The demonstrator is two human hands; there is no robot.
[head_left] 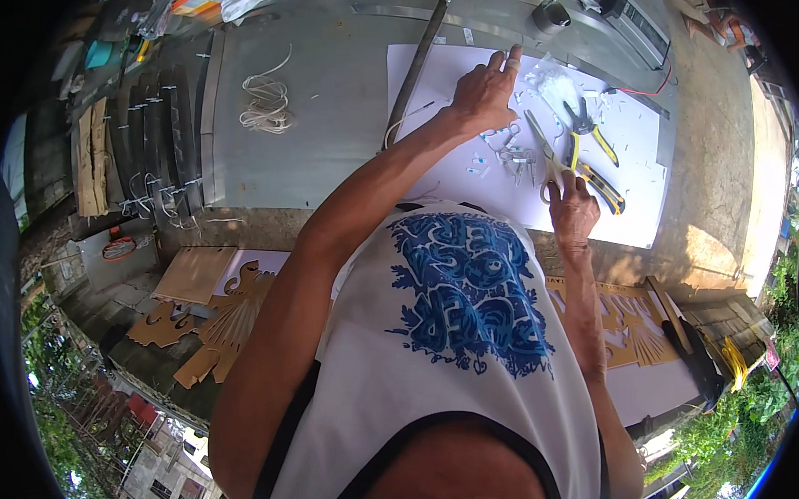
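In the head view, a large white sheet (634, 218) lies on a grey metal tabletop (319, 154), and near its middle is a pair of scissors with silver blades and pale handles (539, 136), blades pointing toward the sheet's far edge. The right hand (573, 210) is over the sheet's near part, thumb and fingers bent at the scissors' handles and touching them; whether they grip firmly I cannot tell. The left hand (486, 96) reaches over the sheet's far left part, fingers extended and thumb apart, with nothing visible in its grasp, well apart from the scissors. On the sheet between the hands are small pale pieces, some with blue (478, 171); toward its right side lie yellow-and-black pliers (583, 124) and a yellow-and-black utility knife (607, 193), the knife just beside the right hand. A clear plastic bag with white contents (555, 83) rests at the sheet's far side. A dark slender bar (421, 56) crosses its left end, and a loose white cord coil (268, 106) lies to its left on the metal. Beyond its far edge stand a black cup-shaped container (551, 17) and a dark boxy device (640, 34). Brown cut-out panels (239, 307) lie on the near side of the sheet, either side of the torso.
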